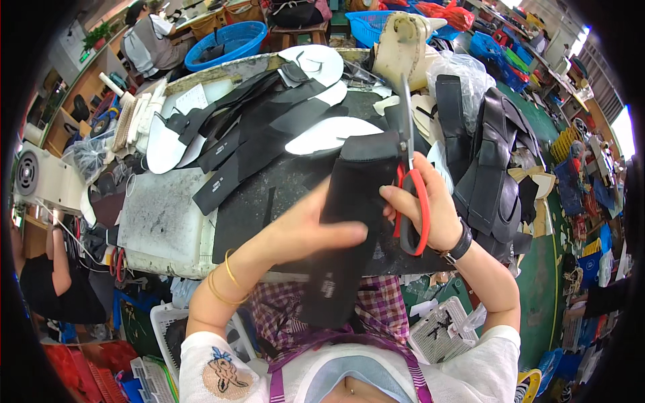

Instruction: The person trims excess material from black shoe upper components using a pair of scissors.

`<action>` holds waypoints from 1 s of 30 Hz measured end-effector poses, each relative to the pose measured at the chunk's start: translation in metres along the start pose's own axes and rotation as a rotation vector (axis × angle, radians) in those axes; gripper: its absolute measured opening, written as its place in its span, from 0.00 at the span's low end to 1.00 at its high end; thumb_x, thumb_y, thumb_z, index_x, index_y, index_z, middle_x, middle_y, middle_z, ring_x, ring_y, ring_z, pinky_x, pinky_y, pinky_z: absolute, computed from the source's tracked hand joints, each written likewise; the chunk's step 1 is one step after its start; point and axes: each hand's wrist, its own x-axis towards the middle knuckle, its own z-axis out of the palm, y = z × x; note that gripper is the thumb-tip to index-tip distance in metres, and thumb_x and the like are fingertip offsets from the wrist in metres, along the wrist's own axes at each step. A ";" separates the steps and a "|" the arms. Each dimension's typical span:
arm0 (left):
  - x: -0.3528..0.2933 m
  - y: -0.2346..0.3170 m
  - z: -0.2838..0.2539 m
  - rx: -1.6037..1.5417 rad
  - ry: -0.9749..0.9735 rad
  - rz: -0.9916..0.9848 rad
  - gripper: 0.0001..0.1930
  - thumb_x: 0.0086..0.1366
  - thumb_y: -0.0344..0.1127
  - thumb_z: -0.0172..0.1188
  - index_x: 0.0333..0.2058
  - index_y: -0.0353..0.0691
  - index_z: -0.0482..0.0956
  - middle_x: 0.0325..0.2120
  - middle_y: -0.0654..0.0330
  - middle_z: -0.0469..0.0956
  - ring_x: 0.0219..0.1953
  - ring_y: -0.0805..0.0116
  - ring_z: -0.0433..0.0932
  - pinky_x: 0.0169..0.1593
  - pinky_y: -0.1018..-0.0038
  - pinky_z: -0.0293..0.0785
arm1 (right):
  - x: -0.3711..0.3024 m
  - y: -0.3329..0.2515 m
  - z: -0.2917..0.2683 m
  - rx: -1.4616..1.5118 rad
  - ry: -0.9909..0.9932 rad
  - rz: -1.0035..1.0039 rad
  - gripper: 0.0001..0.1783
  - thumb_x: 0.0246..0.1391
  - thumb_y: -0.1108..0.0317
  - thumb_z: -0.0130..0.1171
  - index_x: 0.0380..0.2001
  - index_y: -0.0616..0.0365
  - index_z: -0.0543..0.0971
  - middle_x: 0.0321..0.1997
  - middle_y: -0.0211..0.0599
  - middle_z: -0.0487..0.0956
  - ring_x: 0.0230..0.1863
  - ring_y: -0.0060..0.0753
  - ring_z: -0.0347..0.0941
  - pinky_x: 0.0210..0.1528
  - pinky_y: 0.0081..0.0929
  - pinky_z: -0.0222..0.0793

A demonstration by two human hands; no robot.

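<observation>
A long black fabric or leather piece (pixel 363 178) with a seamed top end hangs upright before me, its lower end over my checked apron. My left hand (pixel 302 225) grips its left edge, thumb across the front and fingers behind, slightly blurred. Red-handled scissors (pixel 423 225) are in my right hand (pixel 435 205), blades upward beside the piece's right edge. The thumb of that hand also reaches toward the same edge. Whether it touches the fabric, I cannot tell. Several similar black pieces (pixel 232 176), some joined to white oval parts (pixel 329 134), lie farther back on the table.
At right, black pieces (pixel 494 181) hang in a stack near a clear plastic bag (pixel 460 87). A white board (pixel 164 215) lies left. White baskets (pixel 440 329) stand below the table. Blue tubs (pixel 232 43) are behind it. Another person (pixel 149 43) sits at far left.
</observation>
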 end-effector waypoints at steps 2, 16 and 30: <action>-0.013 -0.006 0.001 -0.171 -0.198 -0.181 0.21 0.58 0.26 0.55 0.51 0.31 0.64 0.46 0.58 0.71 0.46 0.74 0.70 0.48 0.75 0.69 | 0.001 -0.005 -0.005 -0.065 0.048 -0.032 0.16 0.48 0.72 0.59 0.40 0.61 0.67 0.26 0.32 0.73 0.22 0.21 0.71 0.23 0.19 0.67; -0.007 -0.007 0.029 -0.200 0.172 0.123 0.15 0.59 0.24 0.55 0.46 0.31 0.68 0.40 0.60 0.75 0.40 0.79 0.72 0.45 0.80 0.69 | -0.068 -0.036 -0.043 -1.550 0.297 -0.596 0.30 0.18 0.71 0.60 0.37 0.52 0.74 0.26 0.36 0.62 0.27 0.38 0.61 0.28 0.33 0.56; 0.002 -0.010 0.032 -0.085 0.121 0.039 0.14 0.60 0.26 0.55 0.45 0.31 0.70 0.38 0.60 0.76 0.38 0.80 0.72 0.43 0.81 0.70 | -0.065 -0.038 -0.063 -1.570 0.043 -0.648 0.28 0.22 0.73 0.60 0.38 0.54 0.74 0.19 0.29 0.62 0.18 0.29 0.62 0.18 0.26 0.59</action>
